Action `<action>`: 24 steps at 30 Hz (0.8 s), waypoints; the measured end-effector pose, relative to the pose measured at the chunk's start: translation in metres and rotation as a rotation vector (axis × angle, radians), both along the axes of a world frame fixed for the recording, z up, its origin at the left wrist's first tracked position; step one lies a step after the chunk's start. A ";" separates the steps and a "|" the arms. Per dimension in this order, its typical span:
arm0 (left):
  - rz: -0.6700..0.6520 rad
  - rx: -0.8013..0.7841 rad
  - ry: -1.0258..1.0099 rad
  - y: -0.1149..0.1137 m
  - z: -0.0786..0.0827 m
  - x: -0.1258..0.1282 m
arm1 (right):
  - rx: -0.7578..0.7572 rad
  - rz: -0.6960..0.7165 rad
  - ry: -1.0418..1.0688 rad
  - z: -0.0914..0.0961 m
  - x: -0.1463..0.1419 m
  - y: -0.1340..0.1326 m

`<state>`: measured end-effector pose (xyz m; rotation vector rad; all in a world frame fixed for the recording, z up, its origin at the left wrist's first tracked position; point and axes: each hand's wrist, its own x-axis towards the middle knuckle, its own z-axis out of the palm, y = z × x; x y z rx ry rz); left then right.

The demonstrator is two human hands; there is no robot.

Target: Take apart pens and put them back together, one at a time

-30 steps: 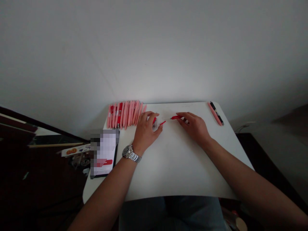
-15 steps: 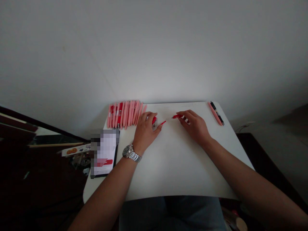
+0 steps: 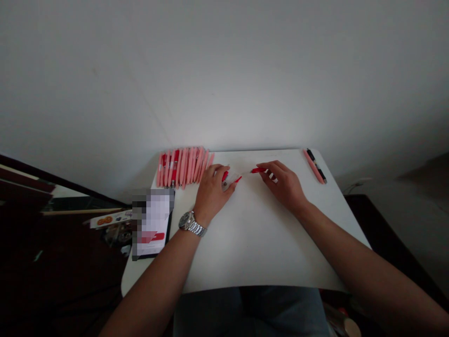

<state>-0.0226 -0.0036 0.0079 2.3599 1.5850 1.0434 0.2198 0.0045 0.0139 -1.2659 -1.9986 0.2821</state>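
Fingers of my right hand (image 3: 286, 185) pinch a slim red pen (image 3: 258, 171) over the smooth white counter (image 3: 252, 243); my left hand (image 3: 213, 193) half-curls around small red pieces (image 3: 225, 176), grip unclear.

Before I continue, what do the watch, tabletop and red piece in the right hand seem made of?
Watch: probably polished steel, silvery with shiny links.
Tabletop: perhaps laminate, flat white, soft sheen.
Red piece, right hand: likely smooth plastic, evenly coloured; too small to be sure.
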 end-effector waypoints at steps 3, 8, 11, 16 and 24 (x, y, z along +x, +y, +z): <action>0.000 -0.007 -0.001 0.000 0.000 0.000 | -0.005 0.000 -0.002 -0.001 0.000 0.001; 0.007 -0.013 -0.005 -0.001 0.002 0.001 | -0.014 -0.018 0.002 -0.001 0.000 0.000; 0.015 -0.015 -0.016 -0.001 0.004 0.001 | -0.015 -0.044 0.004 -0.002 0.001 0.001; 0.030 0.014 -0.046 -0.001 0.005 0.000 | -0.013 -0.102 -0.009 -0.004 0.003 0.003; 0.067 0.059 -0.118 0.001 0.006 -0.003 | -0.028 -0.129 -0.076 -0.006 0.004 0.004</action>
